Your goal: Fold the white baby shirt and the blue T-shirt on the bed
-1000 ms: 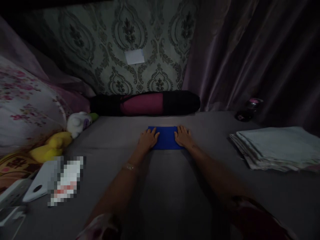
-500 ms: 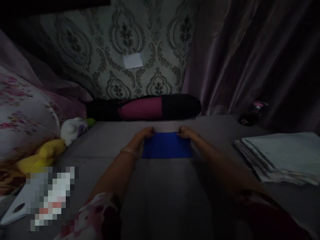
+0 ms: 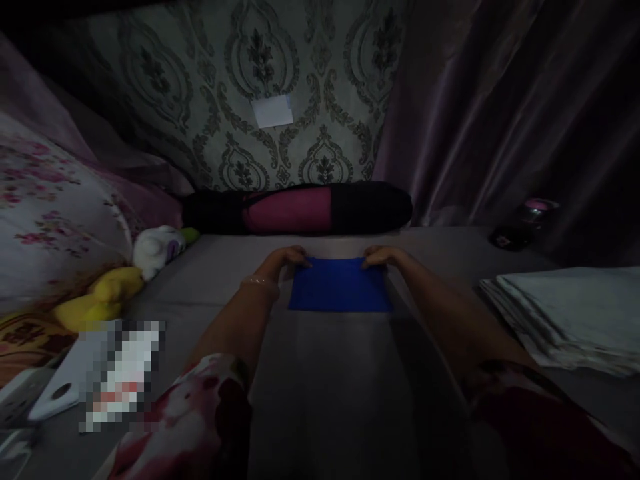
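Observation:
A flat blue rectangular sheet point(image 3: 341, 287), which could be paper or cloth, lies in the middle of the grey surface point(image 3: 330, 387). My left hand point(image 3: 293, 256) grips its far left corner, thumb on top. At the far right corner, my right hand point(image 3: 379, 256) pinches the sheet in the same way. Fingers of both hands are partly hidden in the dim light. A pale bracelet point(image 3: 260, 283) circles my left wrist.
A long black and pink bag point(image 3: 290, 209) lies along the wall. Folded pale cloths point(image 3: 575, 313) are stacked at right, near a dark jar with a pink lid point(image 3: 537, 205). Plush toys point(image 3: 155, 250), a yellow one point(image 3: 107, 293) and a white board point(image 3: 70, 380) are at left.
The camera view has shifted slightly, so the surroundings sit further right. Both hands stay at the sheet's far corners, with the fingers set a little differently.

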Action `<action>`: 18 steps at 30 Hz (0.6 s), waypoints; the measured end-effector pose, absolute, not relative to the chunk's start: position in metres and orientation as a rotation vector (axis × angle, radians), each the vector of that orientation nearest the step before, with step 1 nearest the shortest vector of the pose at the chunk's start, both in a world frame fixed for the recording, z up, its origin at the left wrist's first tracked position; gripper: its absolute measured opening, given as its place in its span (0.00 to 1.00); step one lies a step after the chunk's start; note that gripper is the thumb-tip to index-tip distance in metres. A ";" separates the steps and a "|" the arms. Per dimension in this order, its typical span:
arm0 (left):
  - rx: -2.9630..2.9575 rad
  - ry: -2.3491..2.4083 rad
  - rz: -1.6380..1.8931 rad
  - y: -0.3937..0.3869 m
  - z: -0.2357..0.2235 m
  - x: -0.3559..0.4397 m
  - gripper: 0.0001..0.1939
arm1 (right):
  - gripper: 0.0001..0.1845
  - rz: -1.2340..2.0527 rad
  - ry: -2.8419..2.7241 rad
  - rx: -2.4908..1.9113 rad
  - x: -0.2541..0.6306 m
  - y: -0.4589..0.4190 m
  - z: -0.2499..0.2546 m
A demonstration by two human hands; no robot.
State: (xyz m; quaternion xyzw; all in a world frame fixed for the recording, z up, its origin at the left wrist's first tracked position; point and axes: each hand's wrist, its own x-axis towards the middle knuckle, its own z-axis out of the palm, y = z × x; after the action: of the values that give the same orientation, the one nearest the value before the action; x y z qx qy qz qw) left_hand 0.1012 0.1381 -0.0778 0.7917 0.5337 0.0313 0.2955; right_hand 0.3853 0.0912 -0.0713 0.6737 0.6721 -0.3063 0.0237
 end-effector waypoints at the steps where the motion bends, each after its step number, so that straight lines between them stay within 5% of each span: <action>1: 2.092 1.419 0.096 0.135 -0.074 0.100 0.10 | 0.08 -0.943 2.110 2.095 0.387 0.088 -0.070; 8: 2.040 1.325 0.318 0.116 -0.031 0.092 0.13 | 0.24 -0.942 2.394 2.242 0.398 0.055 -0.031; 14: 2.129 1.120 0.580 0.098 0.008 0.084 0.18 | 0.17 -0.903 2.673 2.144 0.401 0.024 0.015; 18: 2.223 1.147 0.672 0.073 0.011 0.084 0.14 | 0.15 -0.518 2.845 2.154 0.400 0.005 0.010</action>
State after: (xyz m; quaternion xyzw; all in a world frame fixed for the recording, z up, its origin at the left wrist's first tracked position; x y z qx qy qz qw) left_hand 0.0839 0.0728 0.0108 0.8258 0.4262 0.2497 0.2720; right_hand 0.4002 0.0046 0.0101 0.5813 0.7678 -0.1399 -0.2302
